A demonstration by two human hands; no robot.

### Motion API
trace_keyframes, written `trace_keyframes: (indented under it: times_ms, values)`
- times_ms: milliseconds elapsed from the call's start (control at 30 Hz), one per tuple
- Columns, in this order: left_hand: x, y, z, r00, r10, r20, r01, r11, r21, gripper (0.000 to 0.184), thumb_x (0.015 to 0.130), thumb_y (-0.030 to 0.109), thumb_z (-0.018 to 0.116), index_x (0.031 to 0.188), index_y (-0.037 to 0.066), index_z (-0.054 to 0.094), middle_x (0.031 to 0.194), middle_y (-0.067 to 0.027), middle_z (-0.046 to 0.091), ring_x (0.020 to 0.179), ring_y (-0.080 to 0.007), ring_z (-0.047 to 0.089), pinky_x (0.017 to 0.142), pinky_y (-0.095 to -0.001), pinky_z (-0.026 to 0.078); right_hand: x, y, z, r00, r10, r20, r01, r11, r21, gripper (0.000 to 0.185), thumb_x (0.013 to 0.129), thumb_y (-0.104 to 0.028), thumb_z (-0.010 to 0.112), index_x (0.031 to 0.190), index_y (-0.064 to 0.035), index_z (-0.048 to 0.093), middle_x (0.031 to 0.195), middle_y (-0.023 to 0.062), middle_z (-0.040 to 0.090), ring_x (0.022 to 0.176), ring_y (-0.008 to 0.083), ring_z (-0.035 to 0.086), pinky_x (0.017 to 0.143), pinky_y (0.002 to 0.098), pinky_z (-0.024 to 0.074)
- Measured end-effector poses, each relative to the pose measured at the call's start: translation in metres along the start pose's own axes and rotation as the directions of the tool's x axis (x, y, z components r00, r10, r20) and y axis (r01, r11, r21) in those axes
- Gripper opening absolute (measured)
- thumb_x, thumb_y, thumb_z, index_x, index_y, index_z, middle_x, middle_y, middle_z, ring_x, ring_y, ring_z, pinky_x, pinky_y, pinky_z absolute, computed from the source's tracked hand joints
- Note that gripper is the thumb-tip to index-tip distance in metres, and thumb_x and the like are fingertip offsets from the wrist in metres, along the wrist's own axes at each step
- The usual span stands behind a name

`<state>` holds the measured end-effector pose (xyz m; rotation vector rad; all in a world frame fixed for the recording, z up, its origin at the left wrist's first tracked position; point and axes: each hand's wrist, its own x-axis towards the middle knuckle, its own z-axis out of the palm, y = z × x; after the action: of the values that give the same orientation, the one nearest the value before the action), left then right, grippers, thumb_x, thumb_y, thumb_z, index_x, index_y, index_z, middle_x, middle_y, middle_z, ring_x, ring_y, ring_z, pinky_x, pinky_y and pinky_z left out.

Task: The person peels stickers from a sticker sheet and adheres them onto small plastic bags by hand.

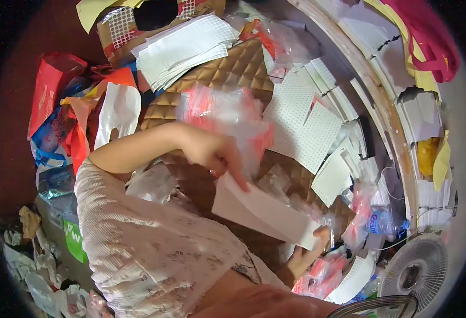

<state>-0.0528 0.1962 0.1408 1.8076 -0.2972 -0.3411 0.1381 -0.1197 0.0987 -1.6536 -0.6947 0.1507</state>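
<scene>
A long white paper piece (264, 212) is stretched between my two hands, slanting down to the right. My left hand (217, 153) is closed on its upper left end, with a finger lying along the paper. My right hand (311, 253) grips the lower right end between thumb and fingers. Just behind my left hand lies a pile of clear plastic bags with pink edges (219, 108). Beneath the hands is a brown quilted mat (233, 69).
Stacked white sheets (185, 47) lie at the top, dotted sheets (302, 122) at the right. Red and white bags (119, 108) are on the left. A fan (413, 270) and a plastic bottle (384, 222) are at the lower right. Crumpled wrappers (42, 265) fill the lower left.
</scene>
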Motion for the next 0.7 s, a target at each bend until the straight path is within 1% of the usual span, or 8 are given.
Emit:
trace_keyframes:
  times_ms: [133, 233, 333, 400, 467, 500, 567, 700]
  values:
    - [-0.044, 0.004, -0.031, 0.908, 0.148, -0.392, -0.164, 0.986, -0.009, 0.019, 0.074, 0.01, 0.057, 0.084, 0.0, 0.07, 0.082, -0.0108, 0.066, 0.078, -0.0223, 0.061, 0.075, -0.0338, 0.047, 0.027, 0.013, -0.022, 0.943, 0.332, 0.022, -0.256, 0.684, 0.683, 0.027, 0.09, -0.012, 0.052, 0.066, -0.0106, 0.04, 0.056, -0.0022, 0.031, 0.048, 0.0081, 0.033, 0.055, 0.0237, 0.0363]
    - [-0.097, -0.013, -0.067, 0.282, -0.128, -0.951, -0.19, 0.964, -0.187, 0.028, 0.084, 0.011, 0.053, 0.109, 0.003, 0.062, 0.078, 0.0001, 0.061, 0.06, -0.0037, 0.047, 0.055, -0.0159, 0.037, 0.037, 0.052, -0.076, 0.959, 0.27, 0.09, -0.184, 0.35, 0.919, 0.014, 0.096, -0.014, 0.047, 0.083, -0.0075, 0.048, 0.057, -0.0028, 0.034, 0.046, 0.0074, 0.029, 0.062, 0.0274, 0.0393]
    - [-0.154, -0.066, -0.11, 0.035, -0.314, -0.949, -0.157, 0.936, -0.316, 0.027, 0.088, 0.014, 0.052, 0.111, 0.001, 0.059, 0.064, 0.001, 0.048, 0.05, -0.0068, 0.037, 0.047, -0.0207, 0.031, 0.026, 0.041, -0.06, 0.943, 0.328, 0.061, -0.229, 0.503, 0.834, 0.014, 0.096, -0.014, 0.047, 0.084, -0.0077, 0.049, 0.057, -0.0028, 0.034, 0.046, 0.0072, 0.03, 0.062, 0.0266, 0.0385]
    - [-0.214, -0.145, -0.145, -0.205, -0.53, -0.823, 0.3, 0.766, -0.568, 0.042, 0.082, 0.032, 0.062, 0.114, 0.005, 0.055, 0.07, -0.0066, 0.058, 0.057, -0.0178, 0.054, 0.05, -0.0305, 0.041, 0.022, 0.04, -0.053, 0.912, 0.404, 0.069, -0.271, 0.468, 0.841, 0.014, 0.096, -0.013, 0.047, 0.083, -0.0079, 0.048, 0.058, -0.0025, 0.034, 0.047, 0.0071, 0.03, 0.062, 0.0264, 0.0376]
    - [-0.194, -0.15, -0.128, -0.478, 0.07, -0.876, 0.769, 0.516, -0.378, 0.061, 0.08, 0.04, 0.063, 0.128, 0.008, 0.043, 0.095, -0.0169, 0.062, 0.082, -0.0304, 0.061, 0.07, -0.0393, 0.05, 0.018, 0.04, -0.05, 0.904, 0.397, 0.158, -0.327, 0.404, 0.854, 0.015, 0.096, -0.014, 0.047, 0.082, -0.0081, 0.047, 0.058, -0.0025, 0.034, 0.047, 0.0068, 0.031, 0.061, 0.0261, 0.0369]
    - [-0.181, -0.14, -0.12, -0.464, 0.07, -0.883, 0.774, 0.516, -0.366, 0.061, 0.08, 0.04, 0.063, 0.128, 0.008, 0.043, 0.095, -0.0169, 0.062, 0.082, -0.0304, 0.061, 0.07, -0.0393, 0.05, 0.017, 0.04, -0.049, 0.9, 0.411, 0.145, -0.33, 0.424, 0.844, 0.018, 0.096, -0.015, 0.047, 0.079, -0.0095, 0.045, 0.057, -0.003, 0.033, 0.047, 0.0064, 0.031, 0.06, 0.0254, 0.0366]
    - [-0.155, -0.115, -0.108, -0.274, 0.606, -0.747, 0.947, 0.307, -0.098, 0.07, 0.081, 0.045, 0.061, 0.137, 0.015, 0.033, 0.127, -0.0222, 0.048, 0.114, -0.0391, 0.049, 0.092, -0.0512, 0.042, 0.015, 0.041, -0.052, 0.9, 0.416, 0.128, -0.324, 0.445, 0.835, 0.019, 0.096, -0.015, 0.047, 0.077, -0.0103, 0.044, 0.057, -0.0033, 0.032, 0.046, 0.0061, 0.031, 0.06, 0.025, 0.0364]
    - [-0.135, -0.151, -0.107, 0.117, 0.257, -0.959, 0.993, -0.022, 0.115, 0.067, 0.086, 0.056, 0.046, 0.143, 0.027, 0.027, 0.147, -0.0145, 0.026, 0.133, -0.0425, 0.025, 0.099, -0.0653, 0.027, 0.013, 0.035, -0.048, 0.894, 0.439, 0.092, -0.329, 0.502, 0.8, 0.027, 0.096, -0.016, 0.047, 0.071, -0.0124, 0.039, 0.056, -0.0042, 0.03, 0.046, 0.0056, 0.03, 0.059, 0.0243, 0.037]
